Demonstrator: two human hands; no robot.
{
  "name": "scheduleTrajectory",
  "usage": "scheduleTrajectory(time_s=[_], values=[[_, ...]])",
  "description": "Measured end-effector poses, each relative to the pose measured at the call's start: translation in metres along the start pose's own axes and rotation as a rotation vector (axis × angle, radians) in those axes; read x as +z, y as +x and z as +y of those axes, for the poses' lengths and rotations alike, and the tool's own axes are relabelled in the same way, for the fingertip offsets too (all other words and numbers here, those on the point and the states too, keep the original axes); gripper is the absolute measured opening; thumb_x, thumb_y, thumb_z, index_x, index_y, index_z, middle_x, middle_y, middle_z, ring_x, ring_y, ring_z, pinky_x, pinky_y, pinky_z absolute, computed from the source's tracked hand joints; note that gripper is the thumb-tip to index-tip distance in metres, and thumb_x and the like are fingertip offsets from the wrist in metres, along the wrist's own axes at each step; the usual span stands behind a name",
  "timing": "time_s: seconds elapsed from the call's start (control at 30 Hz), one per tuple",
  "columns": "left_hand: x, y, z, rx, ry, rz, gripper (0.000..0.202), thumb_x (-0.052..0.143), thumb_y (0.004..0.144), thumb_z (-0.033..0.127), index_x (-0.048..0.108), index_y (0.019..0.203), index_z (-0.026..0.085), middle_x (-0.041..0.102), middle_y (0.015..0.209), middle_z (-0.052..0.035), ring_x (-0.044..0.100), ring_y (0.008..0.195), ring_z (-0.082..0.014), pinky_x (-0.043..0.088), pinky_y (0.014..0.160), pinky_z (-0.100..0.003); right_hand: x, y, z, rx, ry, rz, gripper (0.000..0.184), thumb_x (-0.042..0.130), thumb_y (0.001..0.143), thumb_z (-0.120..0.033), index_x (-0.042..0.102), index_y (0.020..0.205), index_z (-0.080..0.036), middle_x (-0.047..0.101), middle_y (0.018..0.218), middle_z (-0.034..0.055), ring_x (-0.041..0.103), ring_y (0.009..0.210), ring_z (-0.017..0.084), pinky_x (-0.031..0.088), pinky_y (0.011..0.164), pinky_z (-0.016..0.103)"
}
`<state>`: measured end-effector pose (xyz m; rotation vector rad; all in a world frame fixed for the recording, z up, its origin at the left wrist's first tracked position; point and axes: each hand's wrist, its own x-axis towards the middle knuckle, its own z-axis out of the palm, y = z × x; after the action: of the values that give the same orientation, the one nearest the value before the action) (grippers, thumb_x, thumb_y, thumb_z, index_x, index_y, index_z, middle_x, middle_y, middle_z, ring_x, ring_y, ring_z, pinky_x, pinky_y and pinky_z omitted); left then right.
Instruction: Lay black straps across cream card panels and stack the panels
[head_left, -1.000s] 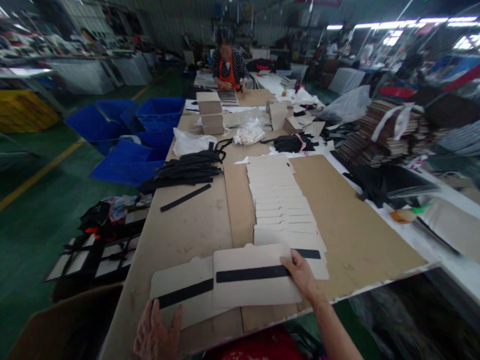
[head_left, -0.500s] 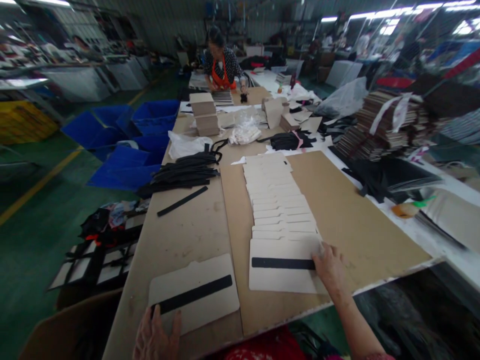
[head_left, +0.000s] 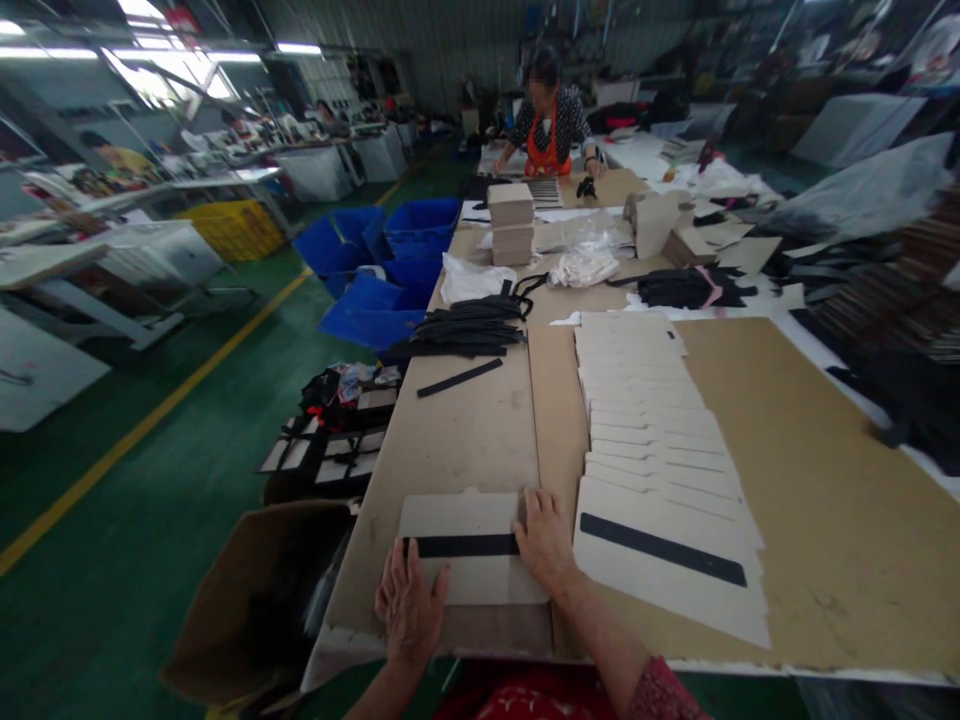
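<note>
A beige card panel (head_left: 469, 520) with a black strip (head_left: 465, 546) across it lies at the near table edge. My left hand (head_left: 409, 603) rests flat on its lower left part, fingers spread. My right hand (head_left: 545, 540) lies flat on its right end, covering the strip's end. Just to the right lies another beige panel with a black strip (head_left: 664, 549), at the front of an overlapping row of beige panels (head_left: 645, 400).
A brown board (head_left: 810, 480) lies under the row. A loose black strip (head_left: 459, 377) and a pile of black strips (head_left: 469, 328) lie further back. An open cardboard box (head_left: 255, 590) stands by the table's left corner. Another person (head_left: 551, 125) works at the far end.
My right hand left the panel at the front of the row and moved left onto the near panel. My left hand stayed on that panel. The view swung left.
</note>
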<state>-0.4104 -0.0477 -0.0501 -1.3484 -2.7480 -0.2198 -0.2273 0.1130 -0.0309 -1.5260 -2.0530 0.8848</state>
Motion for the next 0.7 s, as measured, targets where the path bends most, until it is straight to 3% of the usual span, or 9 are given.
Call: scheduleTrajectory(time_s=[0.07, 0.17, 0.23, 0.4, 0.57, 0.7], values=[[0.0, 0.0, 0.0, 0.01, -0.012, 0.003, 0.057, 0.042, 0.098, 0.04, 0.039, 0.147, 0.01, 0.036, 0.154, -0.0192, 0.031, 0.142, -0.0327, 0.034, 0.109, -0.053, 0.001, 0.006, 0.003, 0.057, 0.004, 0.029, 0.053, 0.059, 0.076, -0.02, 0.059, 0.127, -0.008, 0.062, 0.123, 0.0205, 0.052, 0.119, 0.035, 0.036, 0.107, 0.052], [0.001, 0.0, -0.001, 0.013, -0.008, 0.005, 0.058, 0.039, 0.099, 0.042, 0.04, 0.146, 0.009, 0.035, 0.155, -0.0189, 0.03, 0.142, -0.0327, 0.033, 0.109, -0.054, -0.002, 0.007, 0.011, 0.126, 0.052, 0.06, 0.047, 0.05, 0.083, -0.023, 0.059, 0.127, -0.008, 0.068, 0.106, 0.0145, 0.064, 0.099, 0.027, 0.049, 0.094, 0.041], [0.002, 0.001, -0.001, 0.018, 0.003, 0.003, 0.058, 0.038, 0.099, 0.042, 0.041, 0.145, 0.008, 0.034, 0.156, -0.0187, 0.03, 0.142, -0.0327, 0.033, 0.109, -0.053, -0.004, 0.001, 0.015, 0.122, 0.082, 0.064, 0.043, 0.046, 0.086, -0.023, 0.061, 0.124, -0.01, 0.069, 0.105, 0.0119, 0.066, 0.095, 0.024, 0.052, 0.09, 0.036], [0.001, 0.002, 0.0, 0.027, 0.028, -0.006, 0.057, 0.039, 0.099, 0.042, 0.043, 0.144, 0.008, 0.037, 0.154, -0.0186, 0.033, 0.14, -0.0328, 0.035, 0.107, -0.052, -0.008, -0.025, 0.017, 0.02, 0.073, 0.039, 0.045, 0.044, 0.087, -0.015, 0.062, 0.128, -0.015, 0.063, 0.129, 0.0135, 0.056, 0.122, 0.027, 0.043, 0.107, 0.042], [-0.001, 0.001, 0.0, 0.014, 0.016, -0.002, 0.057, 0.038, 0.099, 0.043, 0.041, 0.145, 0.009, 0.036, 0.154, -0.0187, 0.032, 0.141, -0.0328, 0.034, 0.108, -0.053, -0.007, -0.044, 0.011, -0.125, -0.066, -0.011, 0.061, 0.043, 0.081, -0.004, 0.051, 0.141, -0.008, 0.049, 0.147, 0.0148, 0.036, 0.142, 0.025, 0.032, 0.117, 0.039], [0.001, 0.002, 0.0, 0.017, -0.019, 0.011, 0.059, 0.037, 0.099, 0.045, 0.039, 0.146, 0.009, 0.035, 0.154, -0.02, 0.031, 0.141, -0.0337, 0.034, 0.108, -0.055, -0.006, -0.044, 0.005, -0.047, -0.093, -0.026, 0.064, 0.045, 0.081, -0.005, 0.044, 0.146, -0.009, 0.044, 0.15, 0.0171, 0.043, 0.137, 0.027, 0.038, 0.112, 0.039]])
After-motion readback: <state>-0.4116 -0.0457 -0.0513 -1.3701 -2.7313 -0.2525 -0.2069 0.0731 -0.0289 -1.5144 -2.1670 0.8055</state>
